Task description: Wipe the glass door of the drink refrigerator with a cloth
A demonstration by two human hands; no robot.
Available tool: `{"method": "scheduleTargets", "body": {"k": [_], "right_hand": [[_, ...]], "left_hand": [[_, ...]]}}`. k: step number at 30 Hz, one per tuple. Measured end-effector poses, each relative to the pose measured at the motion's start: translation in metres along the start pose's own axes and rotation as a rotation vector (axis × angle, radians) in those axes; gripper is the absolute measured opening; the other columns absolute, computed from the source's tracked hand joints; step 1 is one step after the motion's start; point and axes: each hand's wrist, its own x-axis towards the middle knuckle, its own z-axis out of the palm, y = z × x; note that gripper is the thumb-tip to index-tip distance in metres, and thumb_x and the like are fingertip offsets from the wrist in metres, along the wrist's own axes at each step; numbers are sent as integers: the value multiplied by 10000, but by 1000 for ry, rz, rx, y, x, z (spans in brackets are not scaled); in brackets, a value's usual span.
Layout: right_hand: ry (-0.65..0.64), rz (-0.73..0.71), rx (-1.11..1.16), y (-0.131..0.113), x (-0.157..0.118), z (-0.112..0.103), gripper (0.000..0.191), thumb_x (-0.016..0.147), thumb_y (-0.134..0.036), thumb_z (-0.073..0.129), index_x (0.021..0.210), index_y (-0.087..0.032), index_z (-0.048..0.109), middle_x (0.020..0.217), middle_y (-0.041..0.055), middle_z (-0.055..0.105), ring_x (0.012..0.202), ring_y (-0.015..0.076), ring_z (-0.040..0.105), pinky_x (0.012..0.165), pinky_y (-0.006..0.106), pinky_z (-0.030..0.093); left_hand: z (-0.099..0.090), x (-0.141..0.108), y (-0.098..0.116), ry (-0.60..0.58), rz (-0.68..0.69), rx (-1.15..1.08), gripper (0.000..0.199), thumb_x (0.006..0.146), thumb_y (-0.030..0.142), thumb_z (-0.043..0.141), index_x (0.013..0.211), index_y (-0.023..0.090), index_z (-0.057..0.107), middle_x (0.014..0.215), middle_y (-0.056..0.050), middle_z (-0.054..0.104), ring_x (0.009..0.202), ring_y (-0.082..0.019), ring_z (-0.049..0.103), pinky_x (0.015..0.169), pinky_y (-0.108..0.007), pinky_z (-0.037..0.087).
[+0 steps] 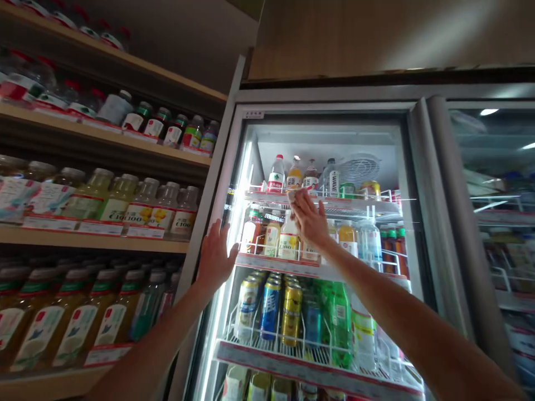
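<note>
Pale cloth (297,194) at a glass cooler door (326,133)

My right hand (308,220) holds the cloth at its fingertips, before the upper drink shelf (355,207). Its visible strip runs roughly sideways; its full outline is hidden. My left hand (215,255), fingers spread, grips nothing, beside the door's upright left edge.

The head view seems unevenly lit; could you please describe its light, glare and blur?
In the head view, a white vertical light strip glares along the left side of the glass-fronted, metal-framed fridge; there too, a pale reflection streaks the brown panel above; the red-capped clear plastic bottles at upper left look dim and soft.
</note>
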Motion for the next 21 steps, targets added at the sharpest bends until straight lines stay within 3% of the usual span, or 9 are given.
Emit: {"method": "scheduleTargets", "body": {"k": [3, 5, 7, 9, 11, 14, 15, 19, 21], "right_hand": [[-61, -89, -58, 33, -29, -16, 461, 884, -220, 403, 1342, -250, 448, 1476, 49, 365, 1385, 244, 256, 1118, 529, 140], [-17, 100, -130, 62, -42, -29, 450, 910, -248, 354, 1352, -231, 438, 1472, 80, 367, 1379, 255, 270, 1097, 560, 158], [81, 397, -199, 89, -50, -42, 445, 929, -270, 294, 1336, -191, 457, 1468, 127, 361, 1380, 287, 261, 1052, 604, 208], [151, 599, -239, 105, -56, -50, 447, 934, -280, 269, 1303, -161, 492, 1461, 158, 360, 1378, 315, 256, 1009, 620, 264], [143, 589, -249, 110, -66, -52, 446, 934, -277, 270, 1291, -153, 504, 1458, 158, 366, 1375, 310, 268, 1003, 594, 295], [35, 334, -238, 115, -83, -52, 435, 937, -281, 286, 1315, -199, 486, 1461, 106, 381, 1374, 257, 286, 1054, 532, 265], [30, 321, -242, 120, -88, -53, 434, 938, -286, 289, 1319, -206, 482, 1459, 104, 384, 1371, 255, 291, 1061, 532, 252], [164, 622, -288, 140, -104, -60, 467, 936, -305, 275, 1317, -131, 482, 1444, 188, 376, 1356, 337, 294, 1007, 592, 281], [160, 573, -276, 136, -113, -61, 468, 936, -287, 271, 1329, -127, 469, 1454, 184, 362, 1371, 329, 268, 1012, 572, 294]], "left_hand": [[3, 14, 14, -31, 14, 8, 519, 858, 358, 377, 1325, 132, 386, 1474, -173, 305, 1375, -288, 269, 1077, -498, 295], [4, 23, 24, -45, 22, 12, 520, 862, 361, 373, 1334, 143, 382, 1477, -165, 303, 1375, -287, 270, 1076, -494, 299], [6, 32, 35, -57, 20, 16, 522, 865, 369, 372, 1344, 161, 377, 1483, -157, 296, 1375, -286, 272, 1071, -498, 305], [9, 40, 47, -70, 23, 23, 525, 868, 367, 364, 1349, 156, 379, 1486, -160, 289, 1375, -289, 271, 1067, -502, 306], [14, 47, 58, -97, 29, 40, 534, 871, 368, 356, 1353, 139, 382, 1489, -167, 281, 1379, -299, 259, 1064, -511, 305], [24, 51, 72, -155, 43, 81, 550, 874, 385, 352, 1358, 127, 386, 1491, -168, 277, 1385, -315, 237, 1059, -531, 299], [28, 51, 75, -166, 45, 94, 552, 878, 391, 346, 1361, 127, 385, 1491, -167, 276, 1387, -319, 231, 1059, -541, 293], [39, 49, 79, -164, 46, 115, 588, 887, 427, 318, 1380, 110, 362, 1497, -176, 257, 1395, -334, 197, 1058, -575, 272], [41, 47, 79, -150, 41, 114, 604, 885, 446, 314, 1384, 109, 356, 1504, -174, 239, 1401, -335, 179, 1063, -579, 262]]}}
